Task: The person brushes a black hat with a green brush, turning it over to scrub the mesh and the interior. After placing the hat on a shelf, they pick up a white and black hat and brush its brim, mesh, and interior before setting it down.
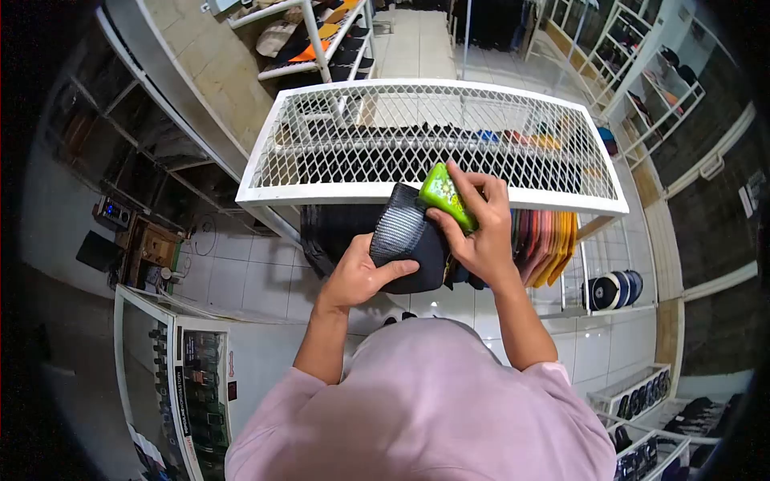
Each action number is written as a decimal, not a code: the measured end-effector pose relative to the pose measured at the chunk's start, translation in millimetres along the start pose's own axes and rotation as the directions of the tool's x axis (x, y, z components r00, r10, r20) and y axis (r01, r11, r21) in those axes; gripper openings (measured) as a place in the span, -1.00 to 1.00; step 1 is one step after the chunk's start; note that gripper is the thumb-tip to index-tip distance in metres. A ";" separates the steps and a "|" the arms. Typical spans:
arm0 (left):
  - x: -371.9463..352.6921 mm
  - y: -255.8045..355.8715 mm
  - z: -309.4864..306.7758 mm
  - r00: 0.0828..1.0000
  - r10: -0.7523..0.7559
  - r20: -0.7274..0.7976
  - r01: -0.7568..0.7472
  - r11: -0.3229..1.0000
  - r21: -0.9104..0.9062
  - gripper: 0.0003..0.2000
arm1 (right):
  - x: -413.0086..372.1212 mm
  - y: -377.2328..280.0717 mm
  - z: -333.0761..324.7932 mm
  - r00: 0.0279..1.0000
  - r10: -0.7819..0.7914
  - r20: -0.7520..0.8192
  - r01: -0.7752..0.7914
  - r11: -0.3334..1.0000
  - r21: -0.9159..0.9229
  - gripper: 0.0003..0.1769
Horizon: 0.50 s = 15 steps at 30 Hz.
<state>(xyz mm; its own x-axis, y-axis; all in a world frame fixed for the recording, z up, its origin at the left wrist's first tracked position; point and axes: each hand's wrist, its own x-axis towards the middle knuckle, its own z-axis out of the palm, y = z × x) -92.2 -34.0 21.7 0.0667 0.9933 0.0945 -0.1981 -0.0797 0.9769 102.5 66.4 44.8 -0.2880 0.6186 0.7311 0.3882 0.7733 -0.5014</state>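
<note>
My left hand (358, 274) grips a black cap (429, 264) by its edge, thumb lying across the front. A curved panel with a shiny grey weave (399, 231) shows on the cap, facing up. Pinched between my right thumb and fingers is a bright green block-shaped item with a flower print (446, 195); its underside is hidden. My right hand (482, 227) holds it against or right over the upper right part of the cap. Both hands are in front of the near edge of a white mesh-topped rack (353, 192).
Dark and coloured garments (549, 244) hang under the mesh top. A glass display case (172, 377) stands at the lower left. Caps lie on a shelf (611, 290) at the right, with more shelving (321, 48) at the back. White tiles (273, 272) cover the floor.
</note>
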 end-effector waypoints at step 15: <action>11.8 -7.0 21.1 0.998 0.067 0.008 -0.064 0.985 -0.157 -0.71 | -45.4 -6.6 -38.4 0.997 -0.005 0.081 -0.008 0.985 0.170 -0.19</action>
<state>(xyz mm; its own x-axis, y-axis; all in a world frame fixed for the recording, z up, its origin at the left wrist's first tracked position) -69.4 -23.4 20.1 0.0616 0.9850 0.1610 -0.3531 -0.1294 0.9266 146.6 27.9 32.6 -0.3600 0.6236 0.6939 0.2364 0.7805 -0.5787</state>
